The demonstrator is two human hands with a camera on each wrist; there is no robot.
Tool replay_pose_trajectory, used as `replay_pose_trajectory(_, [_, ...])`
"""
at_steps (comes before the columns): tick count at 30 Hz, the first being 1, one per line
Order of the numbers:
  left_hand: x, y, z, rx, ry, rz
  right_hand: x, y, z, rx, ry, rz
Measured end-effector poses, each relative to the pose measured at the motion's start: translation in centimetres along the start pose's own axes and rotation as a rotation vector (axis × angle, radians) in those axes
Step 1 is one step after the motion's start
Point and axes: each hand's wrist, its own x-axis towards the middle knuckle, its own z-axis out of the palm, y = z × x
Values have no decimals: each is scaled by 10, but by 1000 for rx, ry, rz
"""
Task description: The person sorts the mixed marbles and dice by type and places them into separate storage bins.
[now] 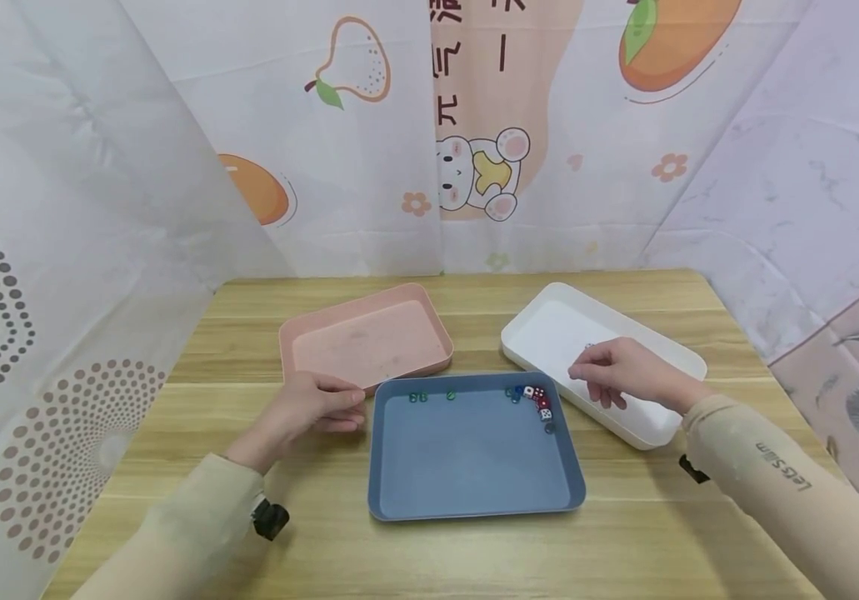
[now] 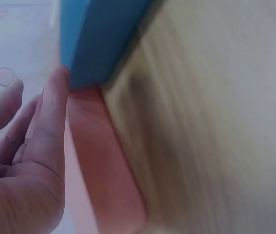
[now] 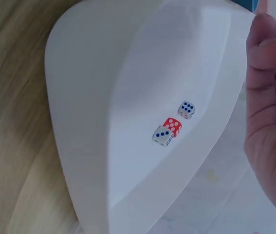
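A blue tray (image 1: 474,510) lies at the middle of the table, with red and white dice (image 1: 544,402) and dark beads bunched in its far right corner. Green glass beads (image 1: 417,397) lie along its far wall. My left hand (image 1: 318,408), fingers fairly straight, is beside that tray's left side and the pink tray's near edge; whether it touches either I cannot tell. Over the white tray (image 1: 680,357) hovers my right hand (image 1: 620,371), fingers loosely bent and nothing visible in them. Below it, a red die (image 3: 173,126) and two white dice (image 3: 187,109) lie inside.
The pink tray (image 1: 440,358) stands behind the blue tray to the left, angled. All three trays sit close together on a wooden table (image 1: 309,550). A printed curtain (image 1: 369,183) hangs at the table's back edge.
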Motion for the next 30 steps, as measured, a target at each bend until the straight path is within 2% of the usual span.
replay_pose_trajectory(4, [-2,11,8,-16,-19,-10,-2,-4,3,61,-63,20])
replay_pose_trajectory(9, [-2,21,28,-22,-58,-5,-5,-8,11,110,-128,41])
replay_pose_trajectory(14, [0,25,48,-5,-84,2,-7,-12,19,95,-134,61])
replay_pose_trajectory(18, [4,25,59,8,-72,-21,-8,-14,27,81,-135,84])
replay_pose_trajectory(23, [10,24,67,21,-45,-43,-8,-13,37,99,-154,113])
replay_pose_trajectory(30, [16,19,70,75,-12,-59,-8,-13,42,98,-160,115])
